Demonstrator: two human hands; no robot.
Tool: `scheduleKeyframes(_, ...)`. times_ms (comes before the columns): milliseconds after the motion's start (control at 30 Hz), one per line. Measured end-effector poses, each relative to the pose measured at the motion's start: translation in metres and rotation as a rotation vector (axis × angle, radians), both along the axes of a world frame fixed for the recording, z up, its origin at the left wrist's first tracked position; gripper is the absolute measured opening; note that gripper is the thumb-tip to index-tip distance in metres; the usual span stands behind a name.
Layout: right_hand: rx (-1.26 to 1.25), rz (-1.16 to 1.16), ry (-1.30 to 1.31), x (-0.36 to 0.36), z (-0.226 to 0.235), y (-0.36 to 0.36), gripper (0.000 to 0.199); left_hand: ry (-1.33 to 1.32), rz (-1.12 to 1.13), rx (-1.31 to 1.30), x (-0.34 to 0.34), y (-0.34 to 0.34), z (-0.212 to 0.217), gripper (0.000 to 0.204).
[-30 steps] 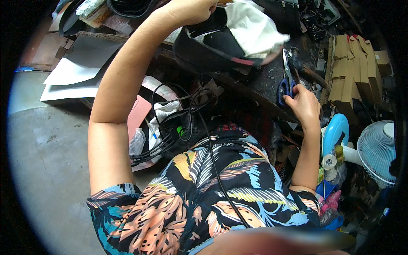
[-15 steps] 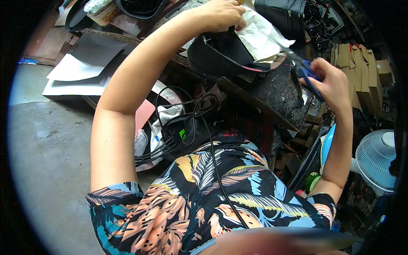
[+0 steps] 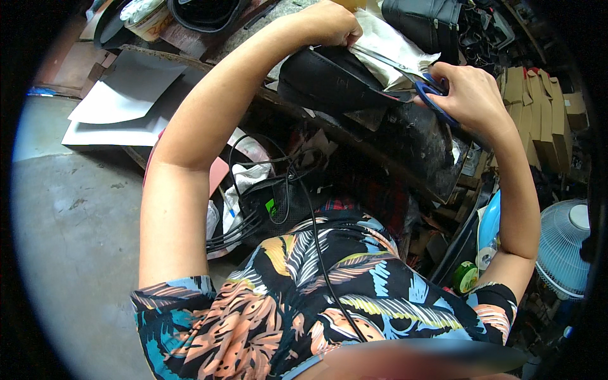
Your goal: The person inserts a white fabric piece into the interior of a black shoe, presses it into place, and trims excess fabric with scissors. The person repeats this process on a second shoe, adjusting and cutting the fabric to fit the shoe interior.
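Observation:
My left hand grips the top of a black leather piece with white lining cloth lying on the dark workbench. My right hand holds blue-handled scissors, blades pointing left and open against the white cloth at the edge of the black piece. Both forearms reach up from my patterned shirt.
White and grey sheets lie at the left beside the concrete floor. A black box with cables sits under the bench. Stacked cardboard pieces stand at the right, a white fan lower right, a black bag at the top.
My right hand picked up the scissors from the bench and brought them left to the white cloth. My left hand and the black piece now sit lower in view.

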State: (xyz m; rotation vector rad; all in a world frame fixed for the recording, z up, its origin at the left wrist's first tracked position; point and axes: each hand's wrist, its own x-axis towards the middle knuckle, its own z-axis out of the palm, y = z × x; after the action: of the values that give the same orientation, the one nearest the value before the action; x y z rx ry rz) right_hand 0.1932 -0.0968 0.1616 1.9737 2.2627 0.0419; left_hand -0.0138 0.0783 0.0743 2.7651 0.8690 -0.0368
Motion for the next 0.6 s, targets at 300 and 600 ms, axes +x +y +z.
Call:
scheduleKeyframes(300, -0.037, 0.056, -0.004, 0.000, -0.003, 0.015, 0.059, -0.078, -0.081, 0.060, -0.002, 0.012, -0.018, 0.014)
scheduleKeyframes(600, -0.096, 0.057, -0.085, -0.010, 0.002, 0.034, 0.069, -0.039, -0.051, 0.060, -0.003, 0.006, -0.008, 0.015)
